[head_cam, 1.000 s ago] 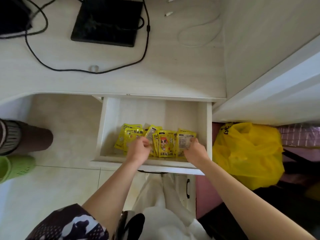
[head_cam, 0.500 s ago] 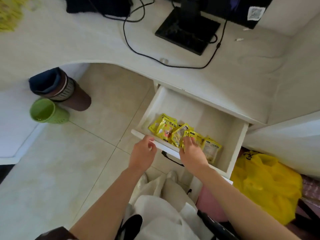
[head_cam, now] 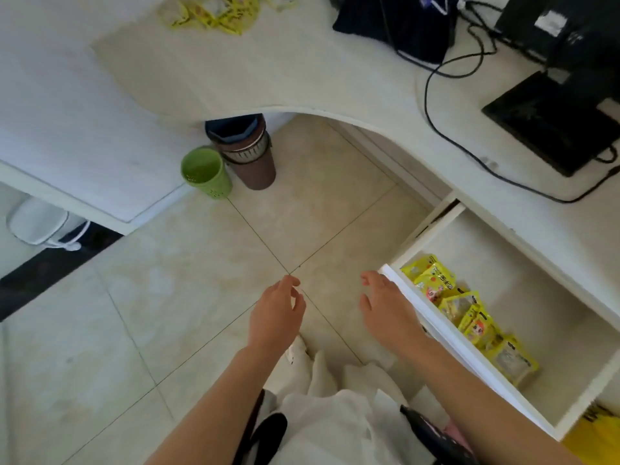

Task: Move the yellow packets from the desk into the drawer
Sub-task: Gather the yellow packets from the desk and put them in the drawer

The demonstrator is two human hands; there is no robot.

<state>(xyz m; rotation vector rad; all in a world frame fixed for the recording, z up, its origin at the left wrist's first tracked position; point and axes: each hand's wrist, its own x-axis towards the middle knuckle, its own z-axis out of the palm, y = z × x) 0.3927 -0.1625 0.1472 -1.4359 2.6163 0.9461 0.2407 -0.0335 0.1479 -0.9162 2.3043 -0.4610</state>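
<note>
Fingers: your left hand (head_cam: pixel 276 313) and right hand (head_cam: pixel 385 308) hung loosely spread and empty, lower centre.
Packets (head_cam: pixel 466 312): lay in the drawer (head_cam: pixel 446 333), lower right.
More packets (head_cam: pixel 214 11): sat on the desk (head_cam: pixel 255 68), top.

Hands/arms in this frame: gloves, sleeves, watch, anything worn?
Nothing worn. The left hand and right hand are bare, with no gloves, rings or watch visible. Both forearms are uncovered right down to the frame's bottom edge; no sleeve shows. No markers, straps or cables on either arm.
</note>
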